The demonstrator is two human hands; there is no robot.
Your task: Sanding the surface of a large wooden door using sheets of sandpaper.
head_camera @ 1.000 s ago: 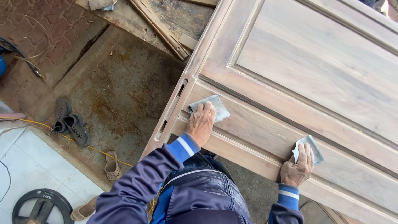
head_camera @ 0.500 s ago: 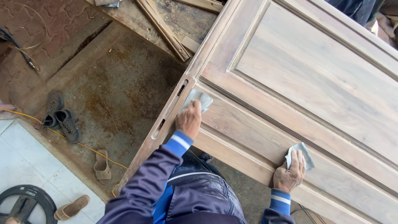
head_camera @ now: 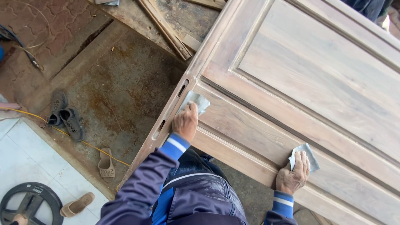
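Observation:
A large unfinished wooden door (head_camera: 316,79) with raised panels lies flat in front of me. My left hand (head_camera: 186,121) presses a grey sheet of sandpaper (head_camera: 196,101) onto the door's middle rail, close to the lock slots in its left edge. My right hand (head_camera: 294,176) presses a second grey sheet of sandpaper (head_camera: 307,152) onto the same rail further right. Both arms wear dark blue sleeves with bright blue, white-striped cuffs.
Below the door is a rusty, stained concrete floor (head_camera: 112,83). A pair of dark shoes (head_camera: 64,114) and tan sandals (head_camera: 106,163) lie by a yellow cable. A black round disc (head_camera: 25,202) rests on white tiles. Wooden slats (head_camera: 166,29) lie beyond the door's corner.
My left hand slid its sandpaper along the rail toward the door's left edge. My right hand with its sheet stayed almost in place. The camera view shifted slightly.

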